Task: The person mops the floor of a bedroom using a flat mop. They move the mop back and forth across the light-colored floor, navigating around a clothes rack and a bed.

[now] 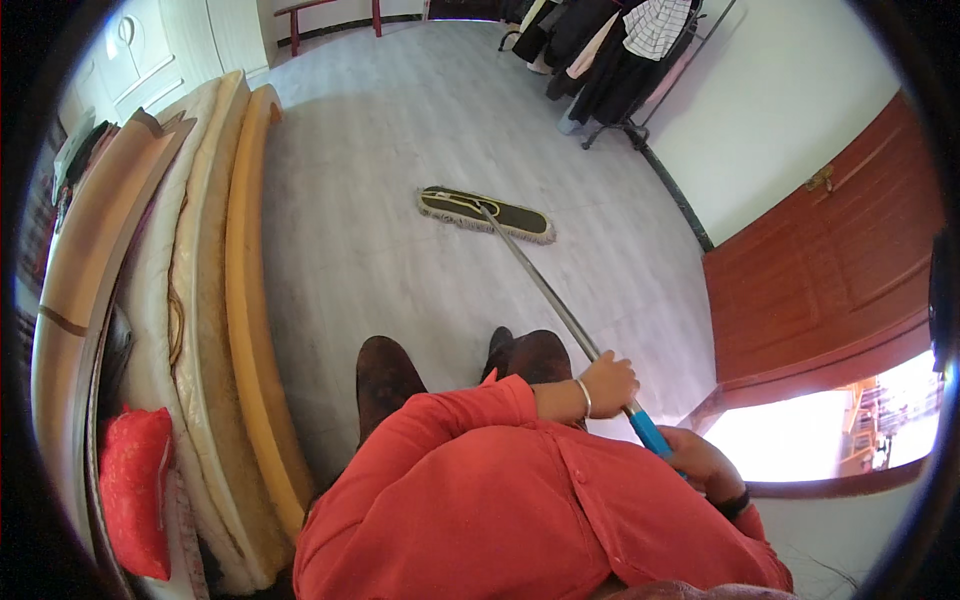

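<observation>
A flat dust mop lies on the grey wood-look floor [337, 225] ahead of me, its wide dark head [525, 217] edged with pale fringe. From the head a metal handle [551, 296] runs back toward my right side. My left hand [609, 384], with a silver bangle at the wrist, is wrapped around the metal pole just above the blue grip [649, 433]. Lower down, my right hand [697, 459] holds the blue grip near the handle's end; a dark band circles that wrist. Part of the right hand's fingers is hidden.
On the left stand a bed with a yellow side rail [247, 300], a stacked mattress [199, 247] and a red pillow [137, 491]. A wheeled clothes rack with hanging garments [600, 56] is at the upper right. A brown wooden door [825, 225] stands beside a bright doorway.
</observation>
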`<state>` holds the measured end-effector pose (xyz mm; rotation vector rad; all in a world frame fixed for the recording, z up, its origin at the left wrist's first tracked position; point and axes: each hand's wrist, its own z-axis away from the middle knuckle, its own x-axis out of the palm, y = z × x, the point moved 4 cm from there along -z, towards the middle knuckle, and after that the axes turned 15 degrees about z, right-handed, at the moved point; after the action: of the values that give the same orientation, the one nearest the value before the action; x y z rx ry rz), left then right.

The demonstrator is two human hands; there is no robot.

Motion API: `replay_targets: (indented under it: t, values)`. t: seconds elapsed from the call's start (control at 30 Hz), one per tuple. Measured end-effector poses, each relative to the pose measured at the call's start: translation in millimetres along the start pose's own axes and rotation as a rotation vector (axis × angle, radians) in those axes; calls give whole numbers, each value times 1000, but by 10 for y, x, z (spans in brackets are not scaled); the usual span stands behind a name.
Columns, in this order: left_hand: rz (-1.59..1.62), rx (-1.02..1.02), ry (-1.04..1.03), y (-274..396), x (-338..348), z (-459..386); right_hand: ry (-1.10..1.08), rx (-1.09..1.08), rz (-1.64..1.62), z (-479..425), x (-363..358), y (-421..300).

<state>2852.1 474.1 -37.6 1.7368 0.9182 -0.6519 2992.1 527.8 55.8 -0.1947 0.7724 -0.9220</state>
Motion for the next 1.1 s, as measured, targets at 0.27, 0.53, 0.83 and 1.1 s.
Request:
replay_targets:
  t: [0.27, 0.53, 0.83, 1.1]
  values:
    - [-103, -366, -109, -1319, 249, 401, -133, -215, -347, -1598, 423, -2]
    - [-153, -524, -15, -1699, -13, 1071, -111, -285, -378, -2049, 856, -692]
    - [-170, -270, 24, -237, -209, 32, -219, -144, -24, -286, -233, -379]
    - [-52, 47, 131, 515, -523, -114, -150, -70, -48, 645, -678, -280]
